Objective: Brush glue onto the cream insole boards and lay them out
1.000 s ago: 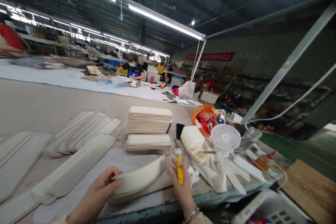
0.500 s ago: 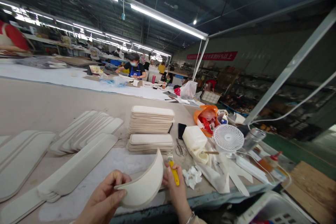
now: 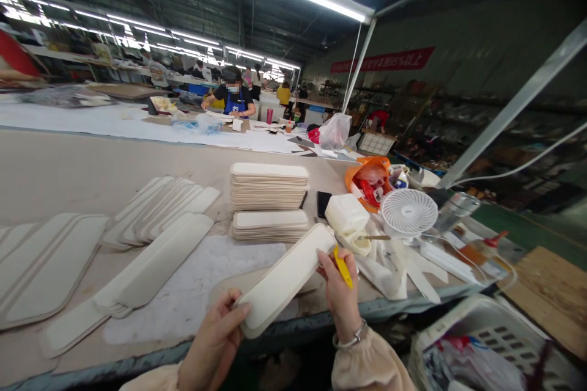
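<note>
Frame's lower centre: left hand (image 3: 219,322) pinches pale panel (image 3: 287,281) low; right hand (image 3: 340,287) pinches top, gripping yellow tool (image 3: 343,267); I'd angle that clear.

A long off-white panel with rounded corners (image 3: 287,281) is held slantwise, straight and smooth-faced, over the near edge of the beige counter (image 3: 92,165). Just beside its farther end, a slim yellow tool handle (image 3: 342,267) tilts, its other end hidden.
</note>
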Demonstrator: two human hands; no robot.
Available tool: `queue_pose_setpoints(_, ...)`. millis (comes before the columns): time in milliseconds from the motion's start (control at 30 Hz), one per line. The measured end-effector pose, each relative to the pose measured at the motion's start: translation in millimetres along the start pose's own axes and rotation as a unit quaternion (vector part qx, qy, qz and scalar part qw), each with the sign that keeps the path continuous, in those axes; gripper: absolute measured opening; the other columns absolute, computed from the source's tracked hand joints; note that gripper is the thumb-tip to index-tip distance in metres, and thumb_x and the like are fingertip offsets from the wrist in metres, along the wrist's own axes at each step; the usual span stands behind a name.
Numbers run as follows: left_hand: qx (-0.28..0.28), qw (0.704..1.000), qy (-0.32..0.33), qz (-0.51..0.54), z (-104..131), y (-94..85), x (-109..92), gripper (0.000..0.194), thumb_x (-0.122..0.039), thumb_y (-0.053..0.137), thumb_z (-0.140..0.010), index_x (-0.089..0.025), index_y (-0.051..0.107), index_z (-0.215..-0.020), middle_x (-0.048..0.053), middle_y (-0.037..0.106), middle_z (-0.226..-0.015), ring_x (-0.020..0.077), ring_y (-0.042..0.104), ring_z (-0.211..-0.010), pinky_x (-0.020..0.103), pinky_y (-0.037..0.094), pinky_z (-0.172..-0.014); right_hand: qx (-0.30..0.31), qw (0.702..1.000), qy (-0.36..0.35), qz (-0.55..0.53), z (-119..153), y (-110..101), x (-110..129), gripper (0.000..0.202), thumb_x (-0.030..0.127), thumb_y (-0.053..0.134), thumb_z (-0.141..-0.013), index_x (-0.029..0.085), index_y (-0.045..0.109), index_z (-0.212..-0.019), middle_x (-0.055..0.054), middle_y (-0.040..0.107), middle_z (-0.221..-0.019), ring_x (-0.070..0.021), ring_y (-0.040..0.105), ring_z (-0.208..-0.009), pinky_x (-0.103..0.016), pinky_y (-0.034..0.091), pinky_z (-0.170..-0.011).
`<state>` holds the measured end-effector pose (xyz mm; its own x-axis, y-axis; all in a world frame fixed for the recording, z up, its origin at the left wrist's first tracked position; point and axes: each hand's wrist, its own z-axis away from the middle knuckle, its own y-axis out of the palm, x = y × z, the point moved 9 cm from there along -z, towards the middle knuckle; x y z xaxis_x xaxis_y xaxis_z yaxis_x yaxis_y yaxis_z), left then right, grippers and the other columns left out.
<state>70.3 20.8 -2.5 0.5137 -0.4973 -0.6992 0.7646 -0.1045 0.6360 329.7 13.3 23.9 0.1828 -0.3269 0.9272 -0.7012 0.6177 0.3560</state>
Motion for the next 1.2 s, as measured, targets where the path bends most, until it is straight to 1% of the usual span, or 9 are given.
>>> queue_pose_setpoints(133, 0.007, 0.998, -0.067, 0.007, 10.0, 6.7, 32.1, 0.028, -0.025, 0.079, -0.066, -0.017, 0.056, -0.081, 0.000, 0.059, -0.076, 0.0137, 0.057, -0.069, 0.025, 0.047, -0.062, 0.004, 1.000, -0.018, 0.005, -4.9, -2.5, 7.6, 0.041, 0.029, 0.077, -0.067, 0.027, 0.040, -0.084, 0.005, 0.048, -0.076, -0.0118, 0.050, -0.061, -0.025, 0.046, -0.053)
queue_pose_setpoints(300, 0.029, 0.993, -0.112, -0.001, 20.5, 17.7, 52.7, 0.028, -0.024, 0.079, -0.066, -0.016, 0.062, -0.086, 0.004, 0.064, -0.081, 0.0154, 0.059, -0.072, 0.027, 0.049, -0.066, 0.005, 0.999, -0.021, 0.023, -5.5, -0.5, 13.9, 0.042, 0.032, 0.077, -0.067, 0.026, 0.039, -0.084, 0.006, 0.048, -0.075, -0.0103, 0.047, -0.057, -0.022, 0.040, -0.048)
queue_pose_setpoints(467, 0.049, 0.992, -0.111, -0.039, 19.7, 16.3, 59.9, 0.027, -0.025, 0.077, -0.069, -0.015, 0.063, -0.089, 0.007, 0.067, -0.087, 0.0161, 0.060, -0.074, 0.027, 0.049, -0.066, 0.017, 1.000, -0.013, 0.013, -8.3, 1.5, 12.5, 0.044, 0.033, 0.078, -0.066, 0.026, 0.039, -0.085, 0.006, 0.050, -0.076, -0.0106, 0.049, -0.061, -0.022, 0.042, -0.051)
queue_pose_setpoints(667, 0.053, 0.991, -0.109, -0.056, 18.3, 12.5, 61.6, 0.023, -0.020, 0.072, -0.073, -0.014, 0.064, -0.094, 0.008, 0.068, -0.091, 0.0177, 0.062, -0.078, 0.029, 0.051, -0.070, 0.012, 0.999, -0.004, 0.042, -13.2, -2.4, 6.5, 0.045, 0.032, 0.079, -0.065, 0.025, 0.040, -0.085, 0.008, 0.049, -0.072, -0.0086, 0.045, -0.055, -0.021, 0.041, -0.049)
queue_pose_setpoints(767, 0.079, 0.985, -0.154, -0.025, 21.7, 16.7, 67.6, 0.023, -0.019, 0.067, -0.073, -0.013, 0.065, -0.096, 0.010, 0.069, -0.092, 0.0211, 0.064, -0.081, 0.032, 0.053, -0.070, 0.007, 0.998, -0.016, 0.053, -14.2, -4.1, 6.2, 0.046, 0.031, 0.079, -0.063, 0.025, 0.039, -0.085, 0.009, 0.049, -0.071, -0.0084, 0.045, -0.055, -0.021, 0.041, -0.048)
queue_pose_setpoints(867, 0.082, 0.972, -0.221, -0.004, 25.9, 16.0, 78.8, 0.029, -0.027, 0.064, -0.078, -0.012, 0.065, -0.103, 0.012, 0.069, -0.096, 0.0249, 0.067, -0.086, 0.035, 0.056, -0.069, 0.007, 0.998, -0.014, 0.061, -15.6, -4.5, 3.2, 0.047, 0.031, 0.079, -0.062, 0.025, 0.039, -0.087, 0.008, 0.051, -0.071, -0.0087, 0.046, -0.055, -0.021, 0.041, -0.049)
queue_pose_setpoints(967, 0.082, 0.963, -0.253, -0.034, 28.0, 13.5, 87.1, 0.036, -0.034, 0.066, -0.080, -0.010, 0.064, -0.106, 0.014, 0.071, -0.095, 0.0248, 0.069, -0.084, 0.033, 0.057, -0.068, 0.007, 0.998, -0.006, 0.055, -15.5, -3.5, 1.8, 0.048, 0.031, 0.080, -0.061, 0.025, 0.039, -0.087, 0.008, 0.051, -0.071, -0.0085, 0.047, -0.056, -0.021, 0.041, -0.051)
queue_pose_setpoints(1100, 0.089, 0.964, -0.233, -0.087, 25.5, 11.8, 89.8, 0.039, -0.032, 0.076, -0.073, -0.008, 0.067, -0.104, 0.015, 0.072, -0.096, 0.0216, 0.069, -0.083, 0.026, 0.056, -0.068, 0.002, 0.998, 0.008, 0.057, -14.0, -2.7, -0.2, 0.050, 0.034, 0.080, -0.060, 0.025, 0.039, -0.086, 0.009, 0.050, -0.071, -0.0093, 0.048, -0.057, -0.021, 0.040, -0.050)
queue_pose_setpoints(1200, 0.081, 0.965, -0.220, -0.118, 24.0, 8.8, 91.1, 0.039, -0.034, 0.077, -0.072, -0.008, 0.070, -0.100, 0.015, 0.072, -0.097, 0.0221, 0.069, -0.085, 0.025, 0.055, -0.068, 0.017, 0.998, 0.017, 0.062, -14.0, -0.3, -4.8, 0.049, 0.036, 0.080, -0.060, 0.025, 0.039, -0.086, 0.009, 0.051, -0.071, -0.0098, 0.049, -0.059, -0.022, 0.041, -0.052)
